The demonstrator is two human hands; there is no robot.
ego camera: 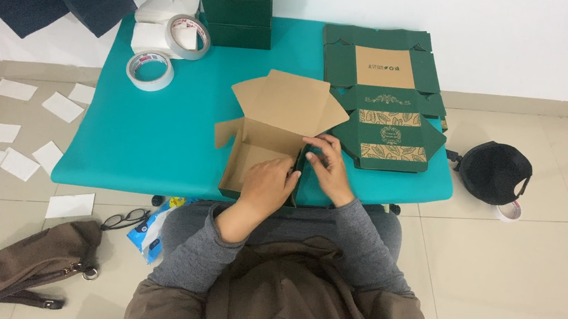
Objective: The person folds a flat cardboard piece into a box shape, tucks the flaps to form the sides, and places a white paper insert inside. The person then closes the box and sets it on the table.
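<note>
A half-folded cardboard box (281,121), brown inside and dark green outside, sits near the front edge of the teal table (154,140). Its lid stands open toward the back, and a small flap sticks out on its left. My left hand (266,187) rests inside the box against its right wall. My right hand (328,167) presses on the outside of that same wall, fingers at its top edge. The wall is pinched between both hands.
A stack of flat green box blanks (384,96) lies right of the box. Folded green boxes (236,9) are stacked at the back. Two tape rolls (150,70) (188,36) lie back left. Paper slips, a brown bag (31,263), glasses and a black cap (494,171) lie on the floor.
</note>
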